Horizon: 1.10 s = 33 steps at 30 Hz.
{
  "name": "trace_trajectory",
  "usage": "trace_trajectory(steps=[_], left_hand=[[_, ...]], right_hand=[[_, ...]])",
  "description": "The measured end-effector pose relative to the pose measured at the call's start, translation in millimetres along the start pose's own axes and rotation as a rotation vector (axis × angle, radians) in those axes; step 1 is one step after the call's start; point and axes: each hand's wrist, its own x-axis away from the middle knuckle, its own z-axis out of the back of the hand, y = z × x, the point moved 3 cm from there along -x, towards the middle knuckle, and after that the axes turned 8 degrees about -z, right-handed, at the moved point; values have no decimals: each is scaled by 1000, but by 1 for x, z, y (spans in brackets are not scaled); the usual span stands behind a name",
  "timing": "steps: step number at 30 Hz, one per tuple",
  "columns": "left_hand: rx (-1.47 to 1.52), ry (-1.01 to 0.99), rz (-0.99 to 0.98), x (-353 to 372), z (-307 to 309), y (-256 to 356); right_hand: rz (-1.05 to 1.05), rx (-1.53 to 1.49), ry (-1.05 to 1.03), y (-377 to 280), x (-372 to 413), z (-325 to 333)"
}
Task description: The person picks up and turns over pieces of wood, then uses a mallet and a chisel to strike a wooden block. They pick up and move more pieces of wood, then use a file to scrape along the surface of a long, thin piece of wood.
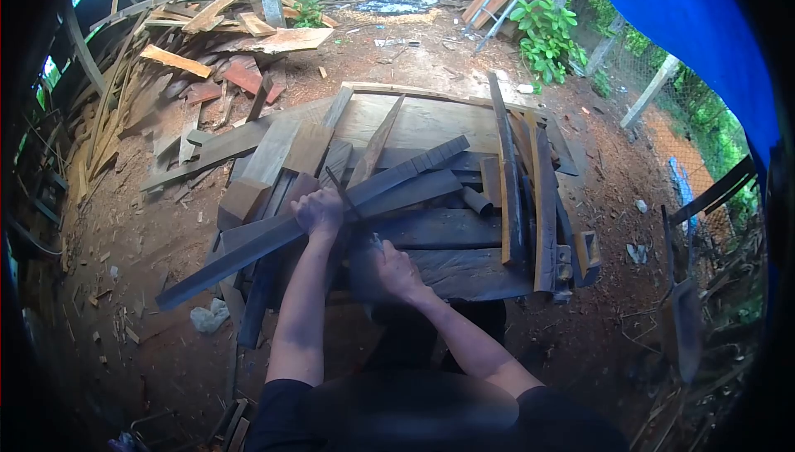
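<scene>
A long dark wooden beam (240, 253) lies slantwise across the workbench, with several lines across it towards its far right end. My left hand (319, 213) is closed over the beam's top near its middle, pressing on it. In my right hand (399, 271), just right of the beam, is the handle of a handsaw. The narrow dark saw blade (349, 199) slants up and left across the beam, close beside my left hand. Shadow hides part of the blade and the grip. A second dark board (422, 191) lies beside the beam.
The wooden workbench (464, 282) carries wood blocks (309, 147) at left and upright-lying planks (542, 204) at right. A scrap-wood pile (207, 46) lies far left. A plastic bag (209, 315) is on the ground. A blue tarp (696, 21) hangs upper right.
</scene>
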Motion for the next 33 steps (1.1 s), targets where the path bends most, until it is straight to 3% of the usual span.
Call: trace_trajectory(steps=[8,18,26,33], left_hand=[[24,21,-43,1,2,-2],[39,-6,-28,0,5,0],[20,-12,-24,0,-2,-3],[22,4,-25,1,5,-2]], right_hand=[[97,-107,45,3,24,-9],[34,116,-34,-38,-38,1],[-29,54,-33,-11,15,-1],[29,95,-36,-45,-52,3]])
